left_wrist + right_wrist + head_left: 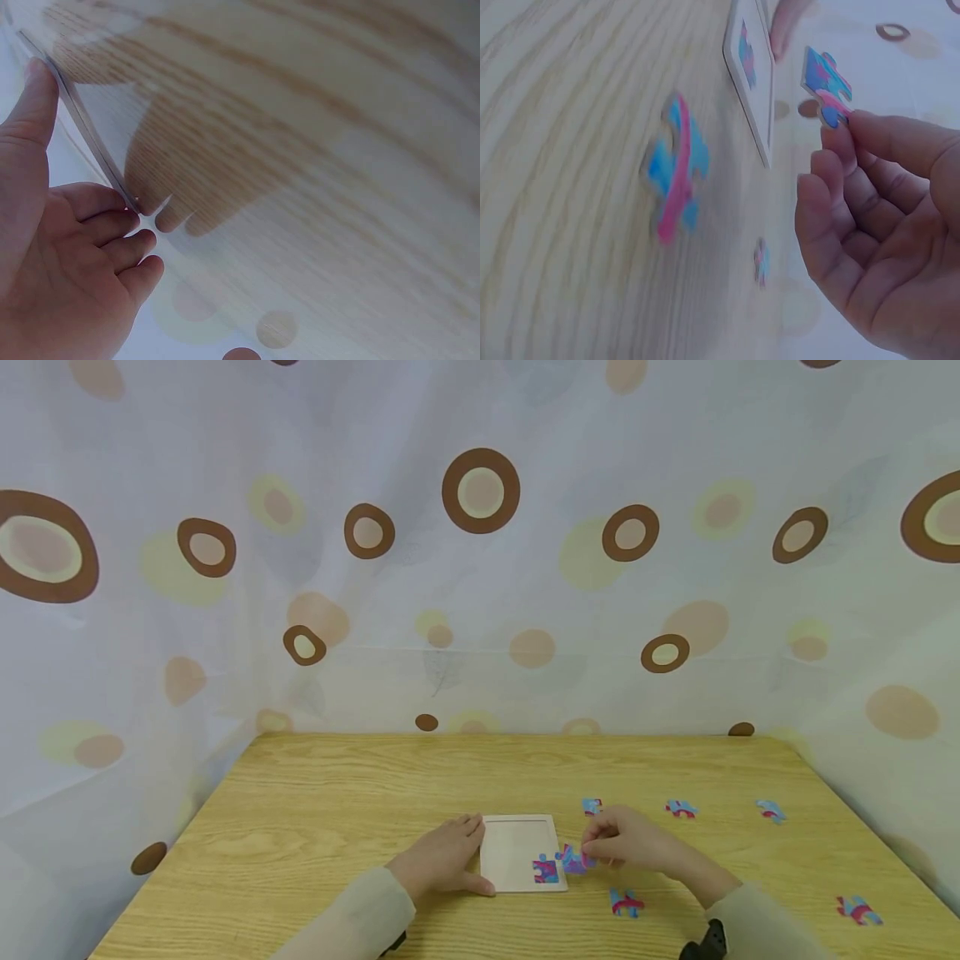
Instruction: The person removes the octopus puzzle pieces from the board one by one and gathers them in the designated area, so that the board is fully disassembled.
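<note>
Step in hand, by the look of it: fitting a second piece into the puzzle tray (519, 852).

Right hand (626, 843), at 3 o'clock of the tray: fingers curled, fingertips (840, 135) pinching a blue-and-pink puzzle piece (573, 859), held off the wood just beside the tray's right edge.

Left hand (448, 858), at 9 o'clock of the tray: fingers straight and together along the left rim, thumb at the near corner, steadying; nothing gripped.

One placed piece (546, 870) already seated in the tray's near right corner, at about 5 o'clock inside the frame.

Next move, as judged: piece turned to match tabs against the seated one, carried over the raised rim toward 9 o'clock, then lowered flat.

Room: tray interior open toward 12 and 10 o'clock. Loose pieces (681, 809) scattered from 1 to 4 o'clock on the table (315, 810), one near piece (627, 902) at 5 o'clock, close under the right wrist. Curtain (480, 543) closing three sides, well apart.
</note>
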`<control>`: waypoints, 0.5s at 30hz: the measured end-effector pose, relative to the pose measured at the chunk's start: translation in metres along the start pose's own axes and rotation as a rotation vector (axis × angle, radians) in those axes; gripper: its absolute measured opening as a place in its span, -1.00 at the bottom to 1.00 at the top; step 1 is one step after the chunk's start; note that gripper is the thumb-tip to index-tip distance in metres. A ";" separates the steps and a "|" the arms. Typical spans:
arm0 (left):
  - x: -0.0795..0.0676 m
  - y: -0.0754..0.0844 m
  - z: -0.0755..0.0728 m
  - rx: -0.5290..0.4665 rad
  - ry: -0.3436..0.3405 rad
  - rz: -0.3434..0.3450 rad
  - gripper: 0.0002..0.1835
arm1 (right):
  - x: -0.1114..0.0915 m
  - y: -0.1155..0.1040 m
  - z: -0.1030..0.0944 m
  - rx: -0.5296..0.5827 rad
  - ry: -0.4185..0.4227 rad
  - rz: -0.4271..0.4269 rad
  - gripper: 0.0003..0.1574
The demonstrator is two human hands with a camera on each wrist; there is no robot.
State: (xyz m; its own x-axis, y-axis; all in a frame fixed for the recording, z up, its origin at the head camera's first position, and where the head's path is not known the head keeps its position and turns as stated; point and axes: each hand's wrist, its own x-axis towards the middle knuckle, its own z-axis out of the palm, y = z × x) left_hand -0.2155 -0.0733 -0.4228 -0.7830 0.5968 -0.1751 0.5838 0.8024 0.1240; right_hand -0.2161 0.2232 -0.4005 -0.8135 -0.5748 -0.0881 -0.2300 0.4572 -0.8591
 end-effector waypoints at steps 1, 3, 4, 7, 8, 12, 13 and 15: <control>0.000 0.000 0.000 -0.002 -0.002 -0.001 -0.02 | -0.005 0.003 -0.004 0.007 -0.008 0.009 -0.80; 0.001 -0.001 0.001 -0.007 -0.006 -0.002 -0.02 | -0.015 0.008 -0.013 0.022 -0.032 0.009 -0.79; 0.001 -0.001 0.001 -0.007 -0.008 -0.001 -0.02 | -0.020 0.012 -0.017 0.036 -0.049 0.001 -0.79; 0.000 -0.001 0.000 -0.009 -0.012 0.009 -0.03 | -0.039 0.022 -0.030 0.060 -0.093 -0.010 -0.79; 0.000 -0.001 0.000 -0.005 -0.010 0.013 -0.03 | -0.046 0.025 -0.034 0.065 -0.102 -0.013 -0.79; -0.001 -0.001 0.000 0.004 -0.002 0.023 -0.03 | -0.073 0.042 -0.051 0.095 -0.138 -0.019 -0.78; 0.000 -0.001 0.000 0.005 -0.001 0.022 -0.03 | -0.079 0.047 -0.054 0.116 -0.148 -0.017 -0.77; 0.000 -0.001 0.000 0.003 0.001 0.021 -0.02 | -0.092 0.056 -0.062 0.150 -0.166 -0.009 -0.76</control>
State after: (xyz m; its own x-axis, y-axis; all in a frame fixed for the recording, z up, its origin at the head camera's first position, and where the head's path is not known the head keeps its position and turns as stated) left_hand -0.2158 -0.0739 -0.4225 -0.7709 0.6135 -0.1714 0.6007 0.7897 0.1251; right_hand -0.1867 0.3435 -0.4092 -0.7096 -0.6881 -0.1517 -0.1442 0.3525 -0.9246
